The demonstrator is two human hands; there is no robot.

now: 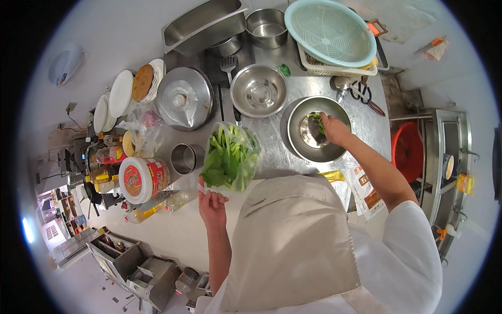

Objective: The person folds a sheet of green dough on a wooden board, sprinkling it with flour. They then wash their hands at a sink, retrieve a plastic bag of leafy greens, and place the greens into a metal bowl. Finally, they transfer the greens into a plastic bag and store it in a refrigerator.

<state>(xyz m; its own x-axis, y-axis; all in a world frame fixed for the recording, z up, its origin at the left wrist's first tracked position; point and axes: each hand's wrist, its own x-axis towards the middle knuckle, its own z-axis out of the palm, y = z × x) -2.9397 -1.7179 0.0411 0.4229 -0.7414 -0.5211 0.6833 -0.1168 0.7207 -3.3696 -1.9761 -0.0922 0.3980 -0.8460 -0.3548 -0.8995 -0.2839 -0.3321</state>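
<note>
My right hand (334, 130) reaches into a deep steel bowl (342, 108) near the right part of the steel table, its fingers at some green leaves (315, 116) inside; the fingertips are partly hidden, so the grip cannot be made out. A clear plastic bag of leafy greens (229, 157) lies at the table's front edge, left of my apron. Just below the bag is my left hand (211, 202), fingers curled, close to the bag's lower corner; whether it holds the plastic cannot be told. A second, shallower steel bowl (259, 91) stands behind, holding no food.
A steel lid (184, 98), a slotted turner (228, 64) and steel cups (183, 159) stand left. A green colander (329, 33) rests on a white basket (337, 70) at the back right, with a ladle (341, 83) before it. A plastic tub (135, 180) stands front left.
</note>
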